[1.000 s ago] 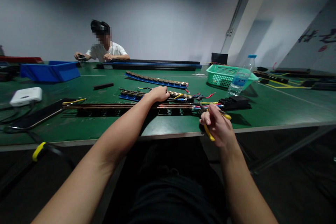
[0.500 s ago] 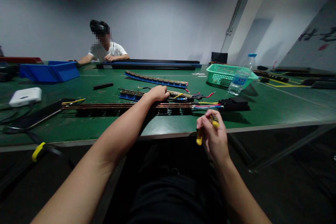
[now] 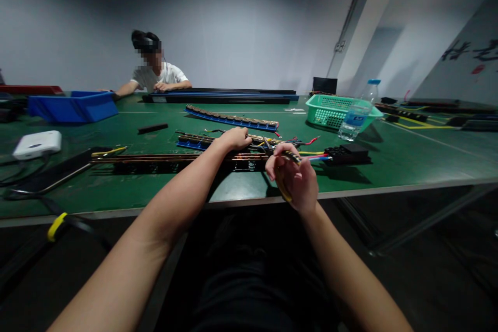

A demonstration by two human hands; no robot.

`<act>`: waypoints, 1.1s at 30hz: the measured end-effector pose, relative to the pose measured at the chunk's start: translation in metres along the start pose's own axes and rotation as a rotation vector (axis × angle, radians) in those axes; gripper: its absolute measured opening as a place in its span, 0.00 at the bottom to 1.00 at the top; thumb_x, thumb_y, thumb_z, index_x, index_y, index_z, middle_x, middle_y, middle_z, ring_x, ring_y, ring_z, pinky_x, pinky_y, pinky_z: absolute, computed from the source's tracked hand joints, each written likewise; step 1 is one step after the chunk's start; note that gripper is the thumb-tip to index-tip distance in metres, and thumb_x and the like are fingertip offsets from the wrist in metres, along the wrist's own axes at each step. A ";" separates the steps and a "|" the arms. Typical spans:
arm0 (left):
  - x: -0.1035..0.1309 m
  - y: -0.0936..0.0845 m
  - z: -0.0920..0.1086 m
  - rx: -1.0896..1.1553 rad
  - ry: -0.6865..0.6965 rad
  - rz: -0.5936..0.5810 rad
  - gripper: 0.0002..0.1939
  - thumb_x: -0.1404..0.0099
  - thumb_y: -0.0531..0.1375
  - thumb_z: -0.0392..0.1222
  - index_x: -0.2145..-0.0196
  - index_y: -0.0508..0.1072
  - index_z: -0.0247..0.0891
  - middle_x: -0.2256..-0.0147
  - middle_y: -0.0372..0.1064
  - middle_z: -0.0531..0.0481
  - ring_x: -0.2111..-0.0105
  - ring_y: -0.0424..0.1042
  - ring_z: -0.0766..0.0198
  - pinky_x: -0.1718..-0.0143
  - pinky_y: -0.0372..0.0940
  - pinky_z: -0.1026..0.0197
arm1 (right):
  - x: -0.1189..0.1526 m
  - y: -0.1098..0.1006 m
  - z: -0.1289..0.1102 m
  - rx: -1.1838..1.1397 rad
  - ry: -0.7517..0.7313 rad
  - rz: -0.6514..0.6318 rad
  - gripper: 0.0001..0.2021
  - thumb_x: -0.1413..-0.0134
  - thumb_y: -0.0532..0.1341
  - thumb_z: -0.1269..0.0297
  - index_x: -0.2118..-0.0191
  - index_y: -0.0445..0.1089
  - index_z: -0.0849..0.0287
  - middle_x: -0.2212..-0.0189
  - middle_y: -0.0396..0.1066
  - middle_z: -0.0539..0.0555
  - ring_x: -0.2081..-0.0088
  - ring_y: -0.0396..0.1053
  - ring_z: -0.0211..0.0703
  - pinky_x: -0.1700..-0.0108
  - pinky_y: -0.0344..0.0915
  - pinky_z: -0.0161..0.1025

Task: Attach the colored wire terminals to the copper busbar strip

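A long black strip with copper rails (image 3: 155, 157) lies along the front of the green table. My left hand (image 3: 235, 138) is over its middle, fingers curled down on it; the fingertips are partly hidden. In my right hand (image 3: 298, 179) are pliers with yellow and black handles (image 3: 283, 187), partly spread. Their dark jaws reach up to the strip's right part, just right of my left hand. Yellow, blue and red wires (image 3: 321, 157) run from there to a black connector block (image 3: 347, 154). A shorter blue-based strip (image 3: 194, 140) lies just behind, with loose wire ends.
Another blue strip (image 3: 233, 118) lies farther back. A green basket (image 3: 322, 111) and a water bottle (image 3: 353, 122) stand right. A blue bin (image 3: 73, 107), a white box (image 3: 38, 144) and a dark phone-like slab (image 3: 58, 171) are left. A person (image 3: 159, 75) sits across the table.
My right hand has moved up and left with the pliers, from the table edge to the strip. The pliers' handles are spread wider. My left hand has stayed put.
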State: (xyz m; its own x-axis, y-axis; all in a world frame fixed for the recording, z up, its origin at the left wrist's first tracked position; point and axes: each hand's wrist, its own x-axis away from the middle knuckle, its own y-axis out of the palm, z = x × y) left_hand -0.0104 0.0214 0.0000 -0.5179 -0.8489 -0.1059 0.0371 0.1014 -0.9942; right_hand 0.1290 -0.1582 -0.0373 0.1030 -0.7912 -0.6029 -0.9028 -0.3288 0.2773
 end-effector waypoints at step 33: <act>0.004 -0.004 0.004 0.039 -0.030 -0.011 0.19 0.29 0.51 0.47 0.49 0.72 0.35 0.49 0.74 0.39 0.50 0.73 0.51 0.51 0.66 0.57 | 0.005 -0.011 0.020 0.369 -0.014 0.298 0.21 0.45 0.65 0.54 0.46 0.73 0.51 0.70 0.70 0.48 0.75 0.61 0.33 0.73 0.58 0.33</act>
State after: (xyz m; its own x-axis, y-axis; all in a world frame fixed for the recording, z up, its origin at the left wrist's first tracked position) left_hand -0.0090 0.0150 0.0030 -0.4928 -0.8649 -0.0954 0.0654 0.0725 -0.9952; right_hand 0.1315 -0.1480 -0.0580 -0.1863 -0.8154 -0.5482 -0.9805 0.1186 0.1568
